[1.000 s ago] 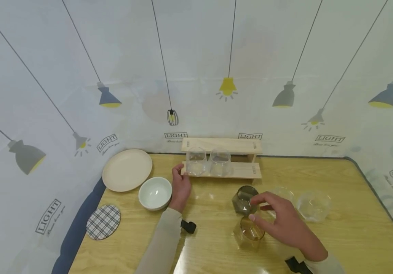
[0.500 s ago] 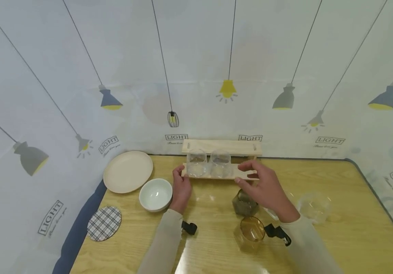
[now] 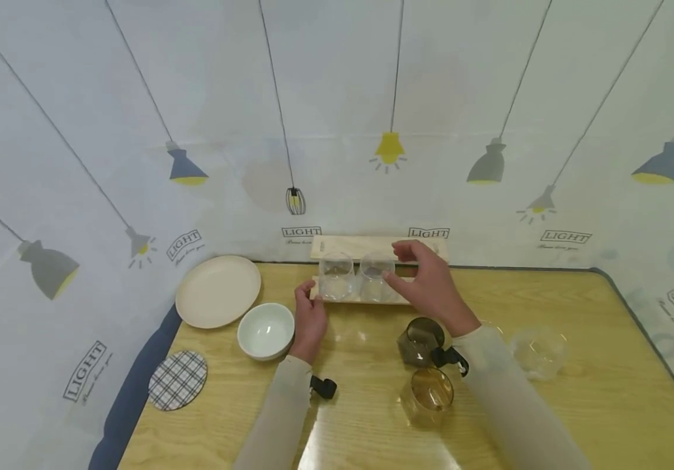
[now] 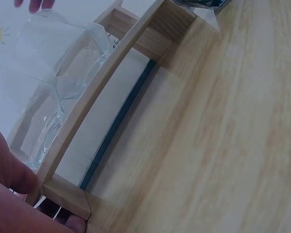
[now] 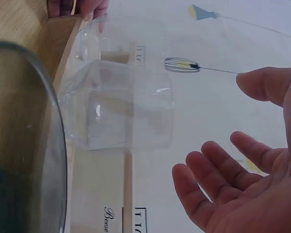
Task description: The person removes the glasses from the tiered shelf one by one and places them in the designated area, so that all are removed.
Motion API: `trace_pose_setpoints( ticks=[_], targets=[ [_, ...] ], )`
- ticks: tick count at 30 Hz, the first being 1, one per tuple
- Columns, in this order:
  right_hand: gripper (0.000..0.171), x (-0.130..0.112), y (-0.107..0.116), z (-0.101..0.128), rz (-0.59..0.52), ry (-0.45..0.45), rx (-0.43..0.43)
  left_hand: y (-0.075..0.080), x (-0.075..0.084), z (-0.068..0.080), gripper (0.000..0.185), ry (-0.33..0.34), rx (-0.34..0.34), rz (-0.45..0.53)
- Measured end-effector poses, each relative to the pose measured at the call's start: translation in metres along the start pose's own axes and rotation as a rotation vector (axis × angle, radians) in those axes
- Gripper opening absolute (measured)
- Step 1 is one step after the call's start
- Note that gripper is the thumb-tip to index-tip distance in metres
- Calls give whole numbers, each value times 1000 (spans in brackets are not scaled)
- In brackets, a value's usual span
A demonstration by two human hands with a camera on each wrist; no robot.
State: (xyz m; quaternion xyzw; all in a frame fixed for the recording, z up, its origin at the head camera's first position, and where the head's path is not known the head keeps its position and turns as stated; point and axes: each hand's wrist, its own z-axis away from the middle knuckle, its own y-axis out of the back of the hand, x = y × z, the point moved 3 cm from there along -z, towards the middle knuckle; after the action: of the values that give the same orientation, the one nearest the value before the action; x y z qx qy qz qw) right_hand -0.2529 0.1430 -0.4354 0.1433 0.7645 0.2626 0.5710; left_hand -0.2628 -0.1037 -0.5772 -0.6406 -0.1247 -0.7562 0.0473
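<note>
head view: two bare hands work at a wooden rack (image 3: 349, 246), which stands at the back of a wooden table (image 3: 366, 431), before a cloth (image 3: 337, 98) printed with lamps.
left hand (image 3: 310, 326): its fingers are clamped on the left end of the rack's lower shelf.
right hand (image 3: 431, 290): thumb and fingers are apart and hold nothing; in the right wrist view a gap shows between them and the nearest glass.
clear glasses on the rack: the left glass (image 3: 336, 277) and the right glass (image 3: 375, 279) stand upright side by side on the lower shelf.
smoky glass (image 3: 419, 343): on the table, below the right wrist, with an amber glass (image 3: 431, 391) just nearer to the person.
right side: a clear glass (image 3: 539, 352); beside the sleeve (image 3: 504, 385) another clear rim shows, maybe a glass, mostly covered.
left side: white bowl (image 3: 265, 331) near the left hand, then beige plate (image 3: 218, 292) and checked coaster (image 3: 177, 380).
</note>
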Motion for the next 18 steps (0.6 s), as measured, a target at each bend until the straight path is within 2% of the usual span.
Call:
trace_pose_setpoints(
  ticks=[9,13,18],
  targets=[
    [90,12,-19,-21,122,-163,-181,0,1,0,39,15,-8,17],
    [90,15,-24,-24,172,-183,-227,0,2,0,39,12,0,8],
    [85,16,-27,-25,177,-189,-227,1,2,1,38,1,3,-3]
  ],
)
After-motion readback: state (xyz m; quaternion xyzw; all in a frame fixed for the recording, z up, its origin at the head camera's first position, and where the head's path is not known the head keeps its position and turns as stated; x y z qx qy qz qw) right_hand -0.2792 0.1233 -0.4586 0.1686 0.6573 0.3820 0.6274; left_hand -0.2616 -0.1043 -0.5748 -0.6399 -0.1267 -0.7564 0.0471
